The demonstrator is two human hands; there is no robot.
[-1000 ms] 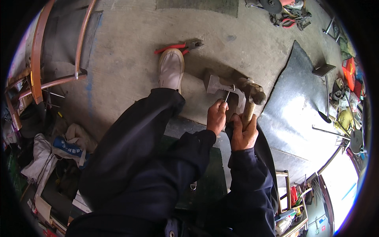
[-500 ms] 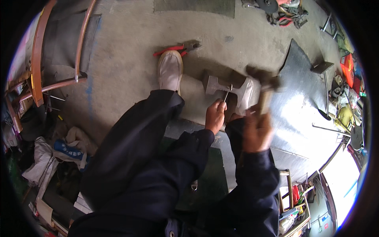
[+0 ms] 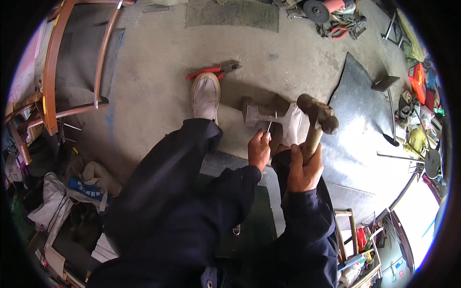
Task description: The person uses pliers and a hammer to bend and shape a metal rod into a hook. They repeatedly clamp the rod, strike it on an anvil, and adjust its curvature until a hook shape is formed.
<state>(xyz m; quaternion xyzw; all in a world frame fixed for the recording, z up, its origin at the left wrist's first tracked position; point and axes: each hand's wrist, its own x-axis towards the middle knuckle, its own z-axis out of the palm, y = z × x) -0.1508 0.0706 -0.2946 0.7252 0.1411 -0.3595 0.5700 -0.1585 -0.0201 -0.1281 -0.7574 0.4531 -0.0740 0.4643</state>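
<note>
My left hand is closed, with its thumb and fingers pinching a thin metal rod. The rod points up toward a grey metal block with a notched edge, which stands on the floor between my shoes. Whether the rod's tip touches the block I cannot make out. My right hand grips the wooden handle of a hammer. The hammer's dark head hangs to the right of the block and apart from it, over my right shoe.
Red-handled pliers lie beyond my left shoe. A dark sheet covers the floor at right. An angle grinder and several tools lie far right. A brown frame stands at left, above cloth bags.
The hammer, blurred by motion before, now shows sharply and sits slightly lower. My left hand keeps its pinch on the rod. The whole view has shifted a little.
</note>
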